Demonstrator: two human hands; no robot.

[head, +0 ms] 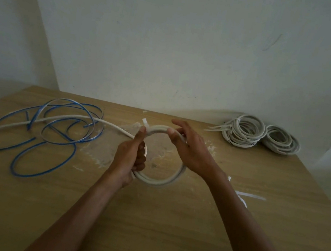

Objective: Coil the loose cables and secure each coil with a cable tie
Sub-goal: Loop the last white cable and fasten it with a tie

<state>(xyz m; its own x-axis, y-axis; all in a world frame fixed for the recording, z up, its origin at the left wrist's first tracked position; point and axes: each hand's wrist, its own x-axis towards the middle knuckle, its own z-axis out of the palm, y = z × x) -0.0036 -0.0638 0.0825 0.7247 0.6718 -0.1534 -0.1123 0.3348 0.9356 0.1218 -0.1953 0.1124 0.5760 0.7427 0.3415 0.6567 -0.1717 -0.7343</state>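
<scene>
Holding the half-wound white coil (159,180) between both hands, you are gripping its left side with your left hand (130,158), fingers curling round the bundled turns and the thumb pressing up toward the top of the ring. Your right hand (189,147) is pinching the top of the coil between thumb and fingers, with the forefinger stretching out above it.

What is mattering now is the unwound tail (56,118). It is leaving the coil at its upper left, just beyond your left thumb, and running in a long line away to the left of the coil, crossing the tangled blue cable (46,145). So the slack is lying on the left, its long axis pointing outward from the coil, and your left hand is sitting nearer to it. Since that hand is clamping the turns, I judge the right is being left free to draw in the next loop.

Loose cable ties (250,196) are lying right of the coil by your right forearm, and two tied coils (243,131) are resting farther right, well apart from it.
</scene>
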